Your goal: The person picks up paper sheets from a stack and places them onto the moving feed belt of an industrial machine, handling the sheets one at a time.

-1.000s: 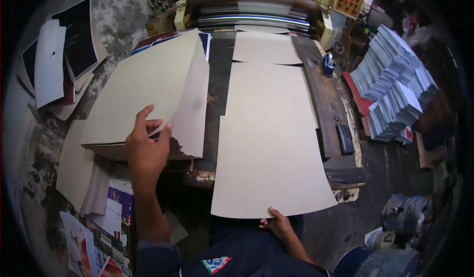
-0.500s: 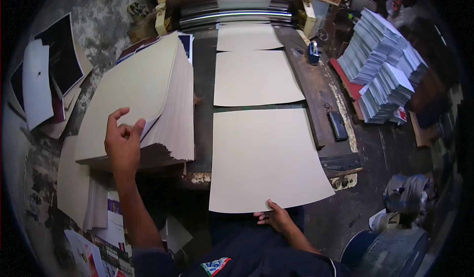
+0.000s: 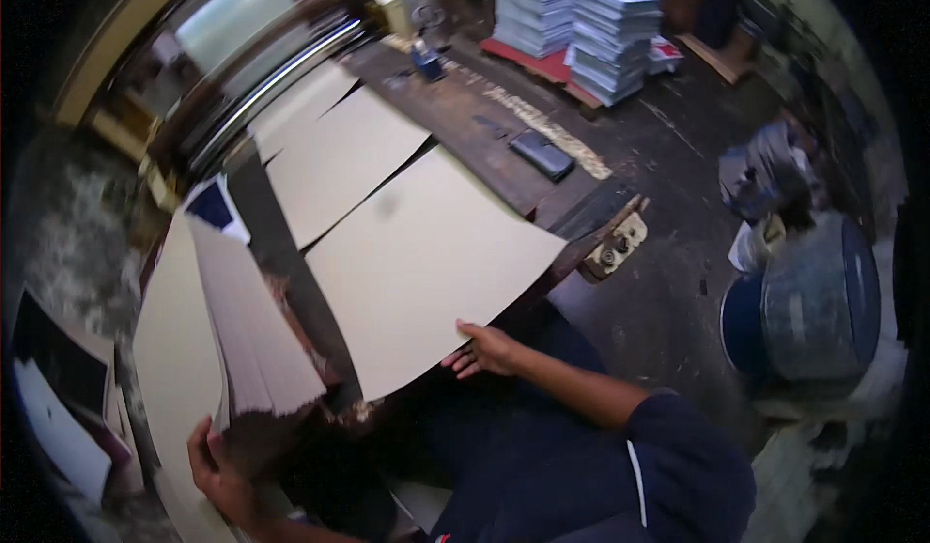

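Note:
A large beige sheet of card (image 3: pixel 431 272) lies at the near end of the machine's bed. At its near edge is my right hand (image 3: pixel 489 351), thumb on top and the other fingers curled just below the edge. To the left stands a thick stack of similar beige sheets (image 3: pixel 174 320), its layered edges facing the bed. My left hand (image 3: pixel 221 475) is at the stack's near corner, fingers curved and apart from the thumb, by the top sheet. Two more card sheets, a middle one (image 3: pixel 339 170) and a far one (image 3: pixel 300 102), lead toward a shiny metal roller (image 3: pixel 281 83).
A dark phone-like case (image 3: pixel 542 155) and a blue tape dispenser (image 3: pixel 426 62) rest on the bed's right side. Stacks of white paper (image 3: pixel 610 44) stand at the far right, a blue-grey drum (image 3: pixel 804 301) at the right. Black and white sheets (image 3: pixel 63 427) lean at the left.
My view has swung right and tilted. My left hand is now at the stack's near corner rather than over its top. My right hand stays at the near sheet's edge.

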`<state>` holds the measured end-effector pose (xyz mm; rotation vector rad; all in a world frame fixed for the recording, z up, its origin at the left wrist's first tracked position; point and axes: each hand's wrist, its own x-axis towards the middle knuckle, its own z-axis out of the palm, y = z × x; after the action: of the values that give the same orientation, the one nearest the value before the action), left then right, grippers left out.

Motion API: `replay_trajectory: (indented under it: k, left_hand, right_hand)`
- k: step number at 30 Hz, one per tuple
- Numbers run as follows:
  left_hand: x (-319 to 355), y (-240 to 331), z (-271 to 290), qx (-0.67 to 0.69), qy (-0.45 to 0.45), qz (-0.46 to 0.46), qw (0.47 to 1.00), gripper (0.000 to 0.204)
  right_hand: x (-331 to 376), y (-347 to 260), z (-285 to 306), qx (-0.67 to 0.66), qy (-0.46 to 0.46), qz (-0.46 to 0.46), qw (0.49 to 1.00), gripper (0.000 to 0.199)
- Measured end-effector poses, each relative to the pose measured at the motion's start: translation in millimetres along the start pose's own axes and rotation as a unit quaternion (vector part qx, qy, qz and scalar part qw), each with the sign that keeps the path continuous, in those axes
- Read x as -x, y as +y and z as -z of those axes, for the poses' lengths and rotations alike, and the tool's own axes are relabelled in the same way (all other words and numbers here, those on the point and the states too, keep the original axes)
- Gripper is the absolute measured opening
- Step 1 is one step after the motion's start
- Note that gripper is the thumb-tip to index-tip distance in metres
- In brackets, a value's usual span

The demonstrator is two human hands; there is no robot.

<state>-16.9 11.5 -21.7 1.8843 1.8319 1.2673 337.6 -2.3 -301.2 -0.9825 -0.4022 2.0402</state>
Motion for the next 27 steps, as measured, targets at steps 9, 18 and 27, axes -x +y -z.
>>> replay_trajectory:
  k: [9,18,27]
  left_hand:
    - [7,-9,-33,-0.052,0.152,0.02,0.987,0.054]
    - [27,60,-65,-0.077,0.2,-0.091,0.973,0.042]
    - [37,76,-64,0.128,-0.046,-0.285,0.949,0.038]
  right_hand:
    - [-36,8,-9,-0.038,0.027,0.138,0.989,0.049]
    - [-15,6,-6,-0.083,0.033,0.154,0.984,0.073]
    - [22,-62,-30,-0.015,-0.169,0.206,0.964,0.063]
